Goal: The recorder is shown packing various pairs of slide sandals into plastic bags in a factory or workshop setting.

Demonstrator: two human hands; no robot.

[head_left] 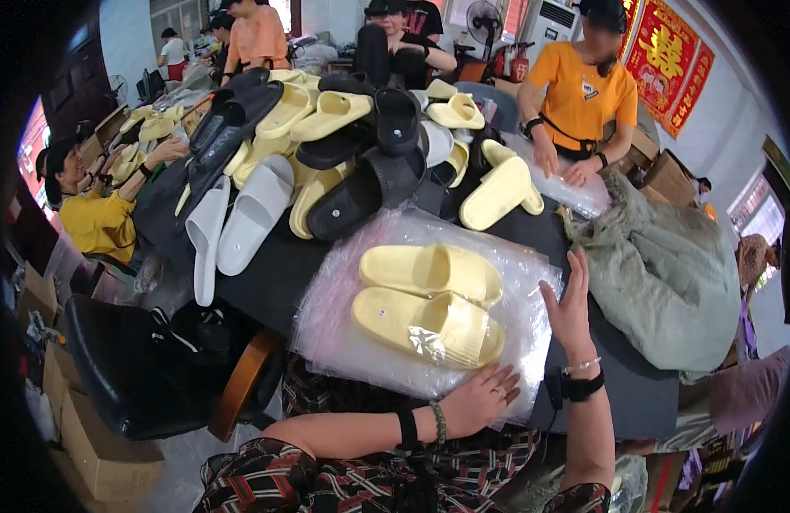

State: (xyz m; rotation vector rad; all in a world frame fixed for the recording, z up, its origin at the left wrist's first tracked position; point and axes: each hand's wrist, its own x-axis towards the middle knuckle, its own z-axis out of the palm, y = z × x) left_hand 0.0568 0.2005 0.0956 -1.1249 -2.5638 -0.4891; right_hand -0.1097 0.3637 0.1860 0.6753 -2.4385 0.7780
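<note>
Slippers (pixel 393 318), one yellow pair, seem sleeved in clear plastic (pixel 331 338) beside a flattened left hand (pixel 476 402) and spread, empty right hand (pixel 570 309); a loose pile (pixel 348 205) beyond looks unbagged.

Gold character (pixel 666 43) on a red banner (pixel 687 73), tiny unreadable labels (pixel 590 90) on an orange shirt (pixel 615 107), yellow slipper (pixel 390 315) and black slipper (pixel 356 203)

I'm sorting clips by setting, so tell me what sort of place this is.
Probably a packing workshop: a heap of slippers lies on a dark table beside clear plastic bags, with cardboard boxes nearby.
</note>
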